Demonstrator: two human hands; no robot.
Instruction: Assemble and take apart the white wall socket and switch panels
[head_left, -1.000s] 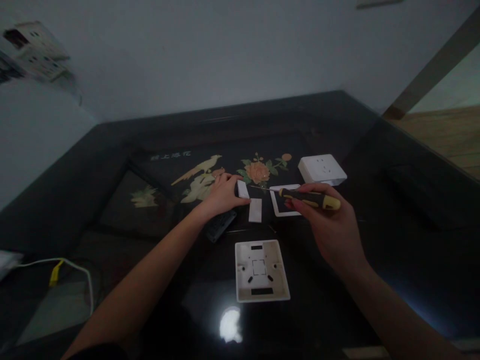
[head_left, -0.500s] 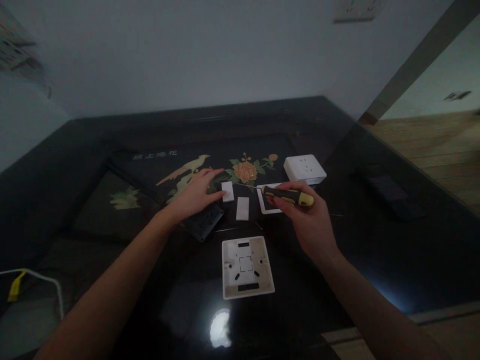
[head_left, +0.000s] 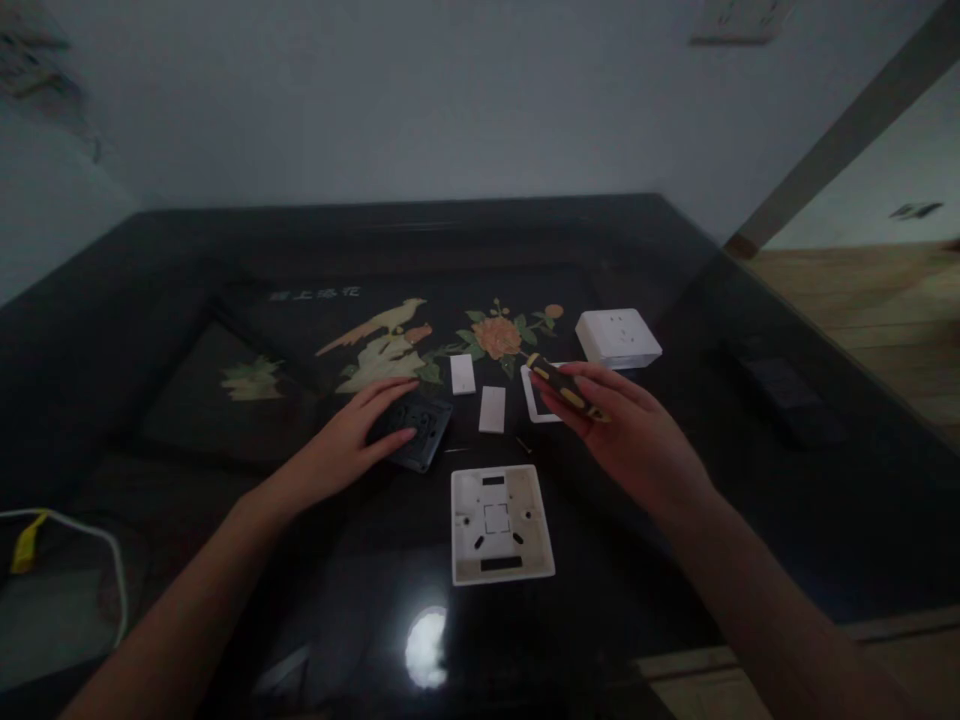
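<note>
My left hand is at a dark square switch module, its thumb over the near part and its fingers along the far left edge. The module lies on the black tabletop. My right hand is wrapped around the black and yellow handle of a screwdriver, which points away to the upper left. Partly behind that hand lies a white square frame. Two small white rectangular plates, the farther plate and the nearer plate, lie between my hands. Closer to me sits an open white wall box.
A thick white socket unit stands at the right rear. By the nearer plate lies a small screw. A dark flat object is farther right, and a white cable with a yellow tag is at left.
My left hand has left the farther white plate and come back toward me onto the dark module. The screwdriver has tilted more steeply in my right hand. The view has shifted slightly.
</note>
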